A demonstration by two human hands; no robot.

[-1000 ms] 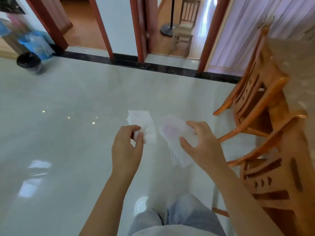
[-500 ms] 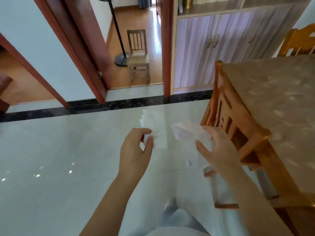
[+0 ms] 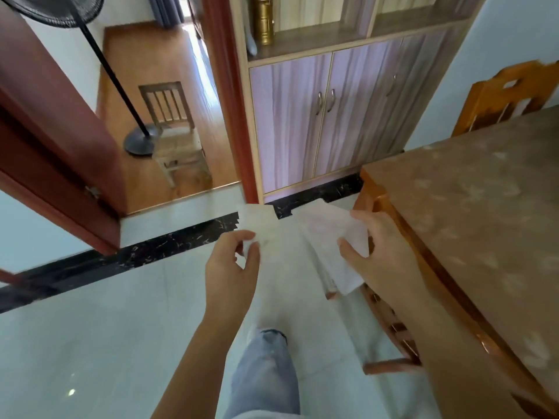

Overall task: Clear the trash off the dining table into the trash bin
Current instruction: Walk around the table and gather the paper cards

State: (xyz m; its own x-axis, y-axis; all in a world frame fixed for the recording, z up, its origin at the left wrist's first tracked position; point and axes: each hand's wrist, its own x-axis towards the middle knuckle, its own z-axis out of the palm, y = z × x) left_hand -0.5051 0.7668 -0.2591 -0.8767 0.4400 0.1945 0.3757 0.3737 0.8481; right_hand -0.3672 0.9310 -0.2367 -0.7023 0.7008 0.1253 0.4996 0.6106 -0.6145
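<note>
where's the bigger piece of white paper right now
The bigger paper is right of centre in the head view, pinched by the right hand above the floor, just left of the dining table.

Both hands [image 3: 231, 267] [image 3: 382, 252] pinching white papers [image 3: 260, 228] beside dining table [image 3: 472, 213]

The person turned to the right and walked on. The black bin, far off on the left a second ago, went out of sight. The table [image 3: 472, 207] grew big on the right side, and the purple cabinet [image 3: 317, 116] came up close ahead. The left hand [image 3: 231, 267] with its small paper [image 3: 260, 220] and the right hand [image 3: 384, 252] with its bigger paper [image 3: 329, 237] moved up to just beside the table's edge. The fan stand [image 3: 139, 143] and the little chair [image 3: 175, 137] in the next room looked nearer. One leg [image 3: 266, 367] in blue jeans stepped forward.
</note>
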